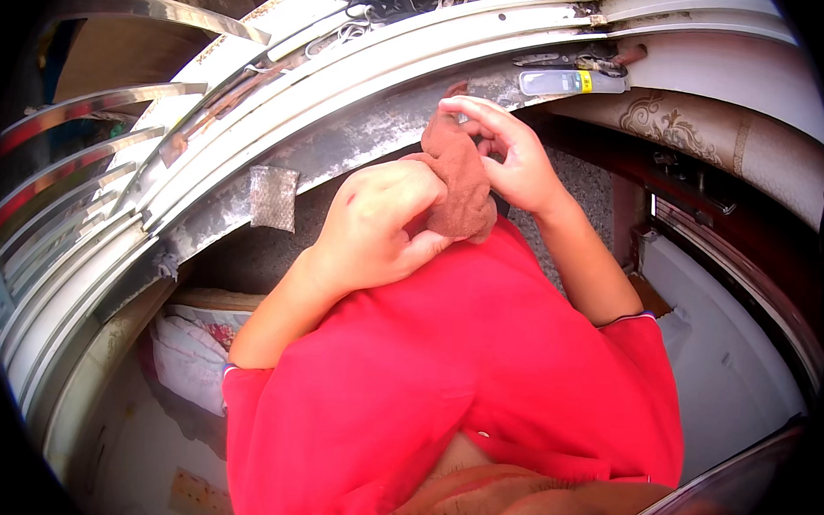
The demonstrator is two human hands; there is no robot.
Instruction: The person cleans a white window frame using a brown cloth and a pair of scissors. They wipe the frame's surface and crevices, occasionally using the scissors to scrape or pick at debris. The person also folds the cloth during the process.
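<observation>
A crumpled brown cloth (pixel 461 188) is bunched up in front of my red shirt, close to the inner edge of a worn metal window ledge (pixel 368 137). My left hand (pixel 386 212) grips its lower left side, with the thumb beneath and the fingers curled into the folds. On the upper right, my right hand (pixel 508 148) has its index fingertip at the cloth's top and its thumb against the side. The other right fingers are bent and partly hidden. Behind that fingertip, a small reddish-brown piece shows on the ledge; what it is cannot be told.
A grey textured pad (pixel 273 198) overhangs the ledge at left. On the right lie a clear plastic container (pixel 573 83) with a yellow band and small dark-handled tools (pixel 599 64). White window tracks (pixel 419 57) run beyond, with metal bars (pixel 90 103) at left. Folded fabric (pixel 187 358) sits lower left.
</observation>
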